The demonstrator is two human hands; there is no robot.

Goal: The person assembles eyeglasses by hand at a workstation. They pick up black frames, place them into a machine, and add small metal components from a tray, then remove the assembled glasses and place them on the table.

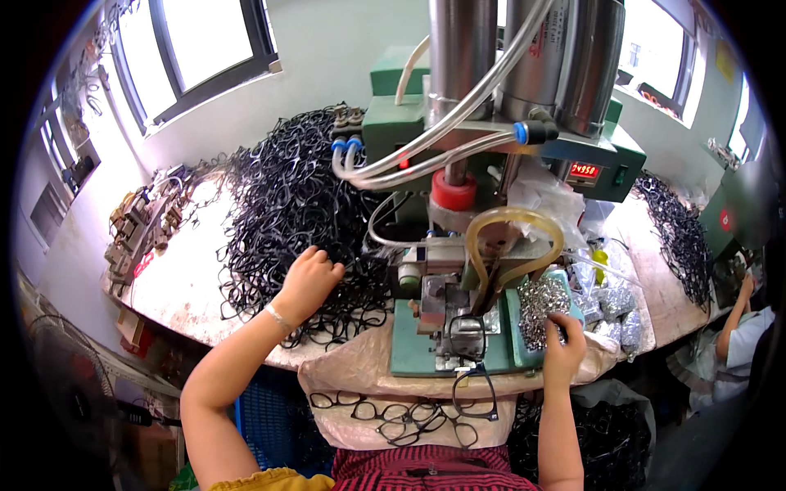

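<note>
My left hand [311,282] rests at the near side of a big pile of black eyeglass frames [286,196]. Its fingers curl down into the pile, and whatever they grip is hidden. Over the green tray [519,340] of small shiny metal parts [543,304], my right hand [565,348] has thumb and finger closed; what is between them is too small to make out. Between my hands stands a green press machine [395,123] with a metal fixture [449,304]. One black eyeglass frame [494,393] sits at the fixture, a rim hanging over the table's front edge.
Several finished-looking eyeglass frames [417,416] lie on a cloth at my lap. Clear bags of metal parts [616,301] sit right of the tray. Metal fixtures [139,221] line the far left. A blue basket [274,417] stands below the table; another person's arm [733,319] shows at far right.
</note>
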